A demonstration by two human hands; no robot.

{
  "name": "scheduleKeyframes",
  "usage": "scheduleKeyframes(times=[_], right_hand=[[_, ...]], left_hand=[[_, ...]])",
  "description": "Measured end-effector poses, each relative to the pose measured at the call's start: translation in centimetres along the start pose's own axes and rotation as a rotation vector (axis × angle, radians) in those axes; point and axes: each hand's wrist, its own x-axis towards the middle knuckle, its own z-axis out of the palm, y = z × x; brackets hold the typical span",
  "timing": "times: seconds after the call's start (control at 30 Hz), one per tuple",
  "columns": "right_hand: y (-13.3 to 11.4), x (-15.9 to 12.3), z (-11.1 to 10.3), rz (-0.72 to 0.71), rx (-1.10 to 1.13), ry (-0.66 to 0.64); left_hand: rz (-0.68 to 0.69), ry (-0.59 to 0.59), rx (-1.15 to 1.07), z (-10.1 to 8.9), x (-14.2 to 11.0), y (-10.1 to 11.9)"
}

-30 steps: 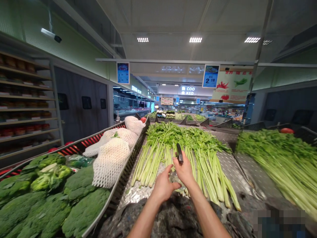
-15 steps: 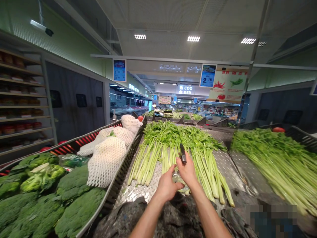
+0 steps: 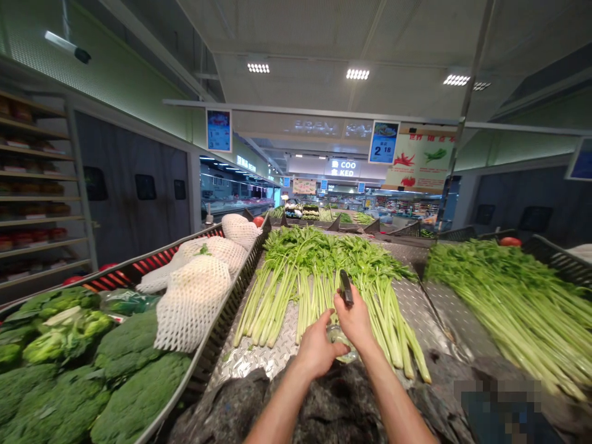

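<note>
Nearest the viewer, a crumpled dark cloth (image 3: 337, 401) is seen along the near edge, with both forearms extended above it. The left hand (image 3: 319, 348) is shown with thumb and fingertips apart beside a clear round item (image 3: 337, 333); the thumb overlaps this item, but whether it is gripped cannot be told. The item lies between the two hands, to the right of the left palm and just left of the right wrist. The right hand (image 3: 356, 317) is closed on a black tool (image 3: 346, 287), which projects beyond the fingers, its far end tilted slightly left; the tool's kind cannot be determined.

Around and beyond the hands, celery (image 3: 393, 320) is spread on a textured metal worktop (image 3: 235, 364), stalk ends nearer and leaves farther. At left, broccoli (image 3: 134, 401) is contained in a black slatted basket (image 3: 208, 336), with produce in white netting (image 3: 192, 302) behind it. More celery (image 3: 509, 302) is visible at right. Farther off, a blue price sign (image 3: 383, 142) and a pepper poster (image 3: 420, 160) are hung from a rail, and stocked shelves (image 3: 41, 197) are seen at far left.
</note>
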Motion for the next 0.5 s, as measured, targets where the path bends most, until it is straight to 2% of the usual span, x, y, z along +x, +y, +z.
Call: scheduleKeyframes(times=[0.2,0.5], right_hand=[[0.6,0.0,-0.6,-0.019,0.020,0.041],[1.3,0.4,-1.6,-0.012,0.027,0.068]], left_hand=[[0.027,0.002,-0.001,0.6,0.2,0.5],[-0.008,-0.027,-0.006,1.6,0.6,1.3]])
